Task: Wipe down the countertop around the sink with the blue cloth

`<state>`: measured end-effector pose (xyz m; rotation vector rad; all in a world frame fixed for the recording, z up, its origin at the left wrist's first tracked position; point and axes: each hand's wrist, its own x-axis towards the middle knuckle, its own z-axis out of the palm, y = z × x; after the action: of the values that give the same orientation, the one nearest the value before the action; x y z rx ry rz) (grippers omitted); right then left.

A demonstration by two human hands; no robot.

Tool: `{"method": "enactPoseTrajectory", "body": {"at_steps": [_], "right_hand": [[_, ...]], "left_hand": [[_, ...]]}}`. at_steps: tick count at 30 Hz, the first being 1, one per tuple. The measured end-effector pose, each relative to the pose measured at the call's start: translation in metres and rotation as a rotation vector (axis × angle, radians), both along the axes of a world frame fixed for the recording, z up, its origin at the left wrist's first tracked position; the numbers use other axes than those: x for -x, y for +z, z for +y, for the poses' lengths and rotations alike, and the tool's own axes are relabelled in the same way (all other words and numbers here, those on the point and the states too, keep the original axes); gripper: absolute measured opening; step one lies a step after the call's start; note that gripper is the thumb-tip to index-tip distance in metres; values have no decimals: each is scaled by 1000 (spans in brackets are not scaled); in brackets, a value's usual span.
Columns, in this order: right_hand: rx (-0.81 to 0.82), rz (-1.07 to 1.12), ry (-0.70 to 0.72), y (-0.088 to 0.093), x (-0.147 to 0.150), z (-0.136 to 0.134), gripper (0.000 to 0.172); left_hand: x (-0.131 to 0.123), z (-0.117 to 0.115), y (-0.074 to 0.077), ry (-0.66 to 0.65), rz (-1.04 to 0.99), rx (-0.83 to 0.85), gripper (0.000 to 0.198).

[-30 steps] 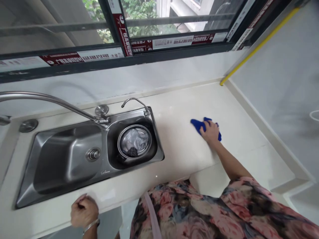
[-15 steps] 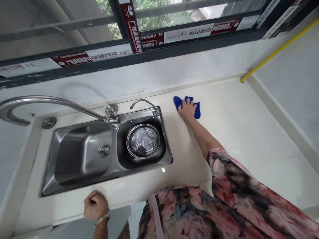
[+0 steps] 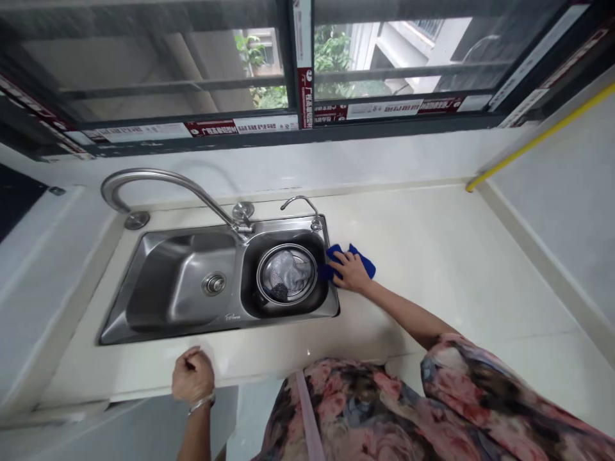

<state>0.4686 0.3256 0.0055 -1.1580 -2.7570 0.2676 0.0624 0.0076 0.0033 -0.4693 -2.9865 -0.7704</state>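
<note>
My right hand (image 3: 352, 271) presses a blue cloth (image 3: 367, 264) down with its fingers bent over it. The cloth lies across the right rim of the sink, and one end hangs towards the right basin. In a loose fist, my left hand (image 3: 193, 374) rests at the counter's front edge, below the left basin; nothing shows in it. The steel double sink (image 3: 229, 325) is set into the pale countertop (image 3: 432, 256). A round metal colander (image 3: 260, 282), with a greyish crumpled item and a dark piece inside, sits in the right basin.
A tall curved faucet (image 3: 168, 174) arches over the left basin, and a smaller spout (image 3: 300, 199) stands at the sink's back right corner. Behind the counter runs a dark-framed window (image 3: 216, 146). A yellow pipe (image 3: 538, 139) slants down to the back right corner.
My right hand has brought the blue cloth from the back of the counter forward and left onto the sink's right rim. My left hand stays fisted at the front edge. The view has shifted.
</note>
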Motion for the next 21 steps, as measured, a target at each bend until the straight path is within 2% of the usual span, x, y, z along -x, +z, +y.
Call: {"method": "enactPoseTrajectory", "body": {"at_steps": [2, 4, 6, 8, 11, 13, 15, 18, 21], "right_hand": [[50, 78, 43, -5, -10, -7, 44], [99, 210, -68, -6, -17, 3, 41], [92, 365, -275, -3, -19, 28, 42], [20, 503, -444, 3, -15, 63, 45], [-109, 609, -518, 14, 2, 117, 50], [-134, 539, -495, 19, 21, 144, 54], [-99, 338, -446, 18, 43, 159, 57], [-45, 6, -358, 10, 71, 162, 59], [-64, -111, -308, 5, 81, 156, 59]], "left_hand": [[2, -2, -4, -11, 12, -12, 33], [3, -4, -8, -23, 32, -23, 33], [5, -5, -12, -28, 47, -27, 31], [6, -7, -15, -14, 50, -22, 28], [7, -9, -18, 12, 24, -16, 25], [8, -10, -19, 10, 21, -24, 24], [8, -11, -20, 4, 41, -30, 25], [7, -12, -21, 2, 77, -26, 26], [7, -12, -22, -3, 97, -30, 27]]}}
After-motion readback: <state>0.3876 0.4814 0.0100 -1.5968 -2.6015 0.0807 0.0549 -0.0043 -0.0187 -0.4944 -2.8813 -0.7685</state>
